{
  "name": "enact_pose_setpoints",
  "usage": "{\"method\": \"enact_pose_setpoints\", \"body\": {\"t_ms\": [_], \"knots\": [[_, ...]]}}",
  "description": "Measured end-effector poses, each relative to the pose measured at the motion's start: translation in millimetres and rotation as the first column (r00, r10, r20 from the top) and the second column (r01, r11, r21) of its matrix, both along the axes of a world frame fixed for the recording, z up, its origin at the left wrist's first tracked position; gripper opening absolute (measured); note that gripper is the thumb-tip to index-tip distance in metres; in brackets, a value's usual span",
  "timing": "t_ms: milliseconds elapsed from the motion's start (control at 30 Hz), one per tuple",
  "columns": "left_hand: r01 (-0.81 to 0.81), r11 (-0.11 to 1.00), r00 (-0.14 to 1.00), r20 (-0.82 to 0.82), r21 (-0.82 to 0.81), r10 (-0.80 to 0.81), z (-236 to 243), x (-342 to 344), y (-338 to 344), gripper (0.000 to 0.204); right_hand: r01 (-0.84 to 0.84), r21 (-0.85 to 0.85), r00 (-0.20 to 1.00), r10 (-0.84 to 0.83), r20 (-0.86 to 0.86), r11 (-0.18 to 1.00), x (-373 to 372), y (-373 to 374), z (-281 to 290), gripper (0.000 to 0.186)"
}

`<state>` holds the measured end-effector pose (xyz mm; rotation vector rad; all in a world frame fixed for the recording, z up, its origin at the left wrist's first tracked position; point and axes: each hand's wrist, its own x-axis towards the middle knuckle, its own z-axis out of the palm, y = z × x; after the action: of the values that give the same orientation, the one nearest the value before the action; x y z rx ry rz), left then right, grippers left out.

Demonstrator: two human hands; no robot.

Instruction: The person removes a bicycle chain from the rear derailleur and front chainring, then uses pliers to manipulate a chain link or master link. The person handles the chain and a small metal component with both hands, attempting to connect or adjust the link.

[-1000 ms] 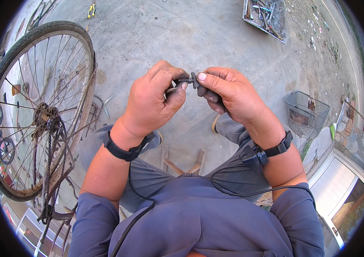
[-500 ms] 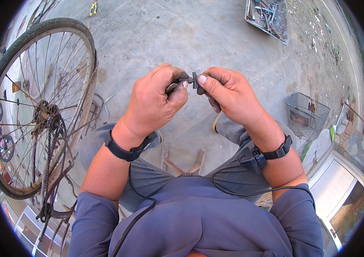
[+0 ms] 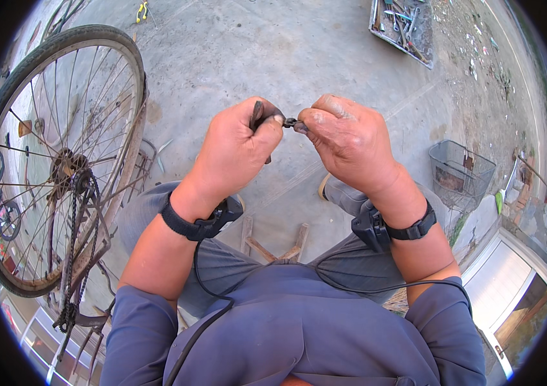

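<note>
Between my fingertips, above the floor and ahead of my knees, is a small dark bolt-like part (image 3: 290,122). My left hand (image 3: 238,138) pinches its left end between thumb and curled fingers. Its right end is gripped by the fingertips of my right hand (image 3: 351,138), with the back of that hand turned up. Fingers cover both ends, so the part's exact kind cannot be made out. My fingertips are blackened. Off to the left of my hands stands a bicycle wheel (image 3: 133,55) with rusty spokes, a sprocket and a hanging chain (image 3: 67,264).
A metal tray (image 3: 425,59) of wrenches and other tools lies at the far right. Yellow-handled pliers (image 3: 141,11) rest on the concrete floor (image 3: 222,51) at the far left. A wire basket (image 3: 479,174) stands at right. Cables run from both wrist straps.
My right hand has rolled over, its thumb now turned out of sight. The small part has turned too, its wider crosspiece no longer showing. My left hand has shifted slightly.
</note>
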<state>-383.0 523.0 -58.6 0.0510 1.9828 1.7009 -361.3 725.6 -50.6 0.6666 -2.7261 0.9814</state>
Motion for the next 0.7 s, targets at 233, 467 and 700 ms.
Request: {"method": "enact_pose_setpoints", "body": {"t_ms": [233, 467, 700], "knots": [[-0.129, 0.983, 0.987, 0.111, 0.130, 0.115, 6.2, -10.2, -5.3, 0.016, 0.422, -0.468, 0.742, 0.001, 0.670, 0.776, 0.6, -0.4, -0.8, 0.013], [-0.068, 0.992, 0.998, 0.026, 0.103, 0.065, 5.0, -6.9, -3.5, 0.020, 0.538, -0.570, 0.596, 0.197, 0.778, 0.621, -3.8, 3.1, -0.5, 0.032], [-0.010, 0.977, 1.000, 0.023, 0.215, 0.006, 2.0, -0.7, 0.6, 0.026, 0.524, -0.572, 0.525, 0.290, 0.800, 0.631, -1.8, 2.5, -2.6, 0.034]]}}
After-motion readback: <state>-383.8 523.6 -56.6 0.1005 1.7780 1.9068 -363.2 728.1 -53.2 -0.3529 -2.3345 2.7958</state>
